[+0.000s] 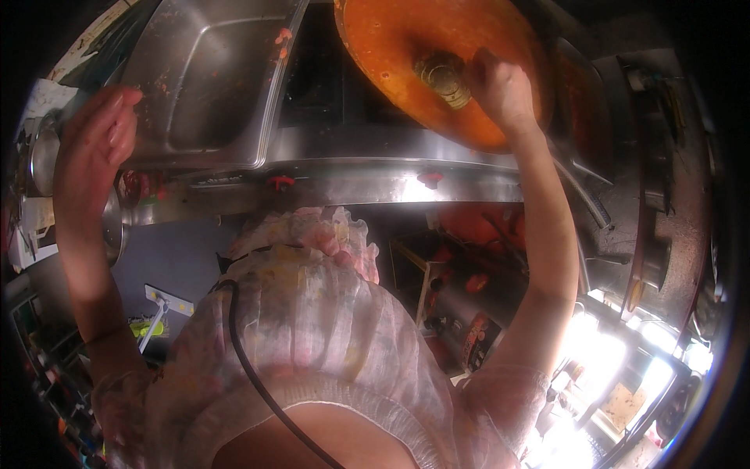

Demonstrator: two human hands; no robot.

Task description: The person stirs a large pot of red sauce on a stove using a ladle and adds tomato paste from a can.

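A large pot of orange-red sauce (398, 35) stands at the top, right of centre. Over it is my right hand (504, 88), fingers curled beside a round, see-through vessel (442, 79) that lies in or just above the sauce; whether the fingers grip it is hidden. My left hand (114, 126) is raised at the far left, fingers bent, near the left side of a deep steel pan (228, 88). Nothing can be made out in that hand. Bits of pinkish-red food (283, 36) cling to the pan's right rim.
A steel counter edge (363, 182) with red knobs (281, 183) runs below pan and pot. At the right a metal-wrapped hose (586, 196) hangs by a ledge. A squeegee-like tool (167, 300) is low at the left. Steel bowls (45, 155) stand beyond my left forearm.
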